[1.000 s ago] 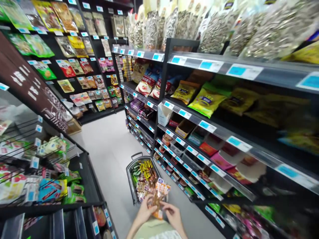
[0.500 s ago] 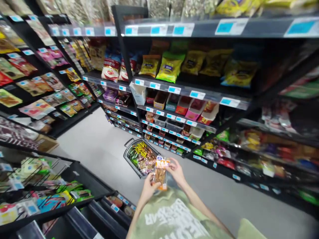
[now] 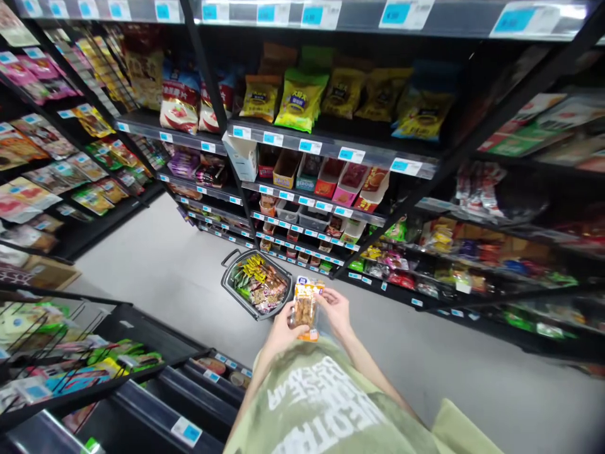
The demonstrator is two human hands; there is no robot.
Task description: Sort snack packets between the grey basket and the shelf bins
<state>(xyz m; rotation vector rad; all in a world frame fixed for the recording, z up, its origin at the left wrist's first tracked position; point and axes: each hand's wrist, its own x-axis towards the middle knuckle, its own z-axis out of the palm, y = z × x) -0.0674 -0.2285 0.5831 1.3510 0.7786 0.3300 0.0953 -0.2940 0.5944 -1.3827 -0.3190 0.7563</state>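
An orange-and-clear snack packet (image 3: 305, 308) with brown food inside is held upright in front of my shirt. My left hand (image 3: 283, 329) grips its lower left side, thumb across the front. At its upper right edge, my right hand (image 3: 334, 309) pinches the packet between thumb and fingers. Just beyond the hands, a dark shopping basket (image 3: 225, 289) stands on the floor, filled with small packaged snacks (image 3: 259, 280) in yellow, green and brown wrappers. Its handle sticks out at the far left.
Ahead rises a black shelf unit (image 3: 293, 142) with yellow snack bags (image 3: 300, 98), open boxes and blue-white price tags. More racks of packets (image 3: 85, 164) line the left. A low bin display (image 3: 155, 391) stands close by at lower left. Grey floor (image 3: 155, 258) runs between them.
The view has tilted down and shifted right, so shelves and basket appear higher and further left. Both hands still hold the packet; my right fingers look more curled at its upper edge.
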